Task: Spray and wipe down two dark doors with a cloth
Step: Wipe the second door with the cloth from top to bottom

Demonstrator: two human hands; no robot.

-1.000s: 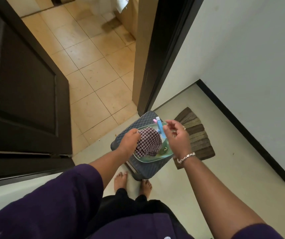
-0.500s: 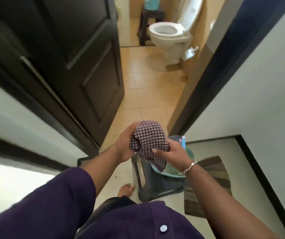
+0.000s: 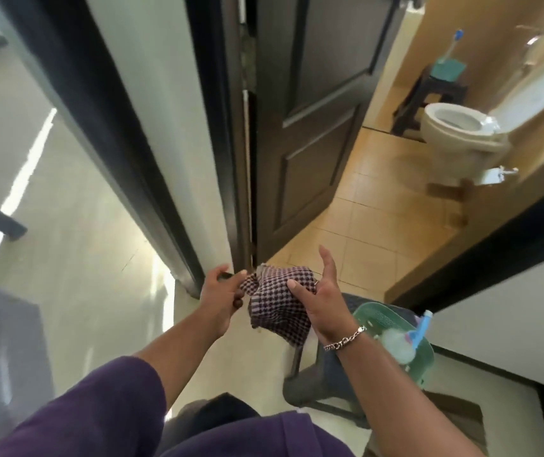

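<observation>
A purple-and-white checked cloth (image 3: 277, 301) hangs between my two hands at the middle of the head view. My left hand (image 3: 221, 295) pinches its left corner. My right hand (image 3: 325, 300) holds its right side with the thumb pressed on the fabric and the fingers raised. A dark panelled door (image 3: 313, 127) stands open into the bathroom just beyond the cloth. Its dark frame (image 3: 231, 159) runs down to my left hand. A blue-capped spray bottle (image 3: 420, 333) lies in a green basin (image 3: 379, 316) at my right wrist.
The basin rests on a dark stool (image 3: 323, 380) by my feet, with a striped mat (image 3: 445, 420) behind it. A toilet (image 3: 461, 133) and a small dark stool (image 3: 428, 94) stand in the tiled bathroom. A second dark frame (image 3: 99, 127) crosses the left wall.
The cloth was lifted out of the basin and is now stretched between both hands. My view has swung up and left toward the door's hinge side.
</observation>
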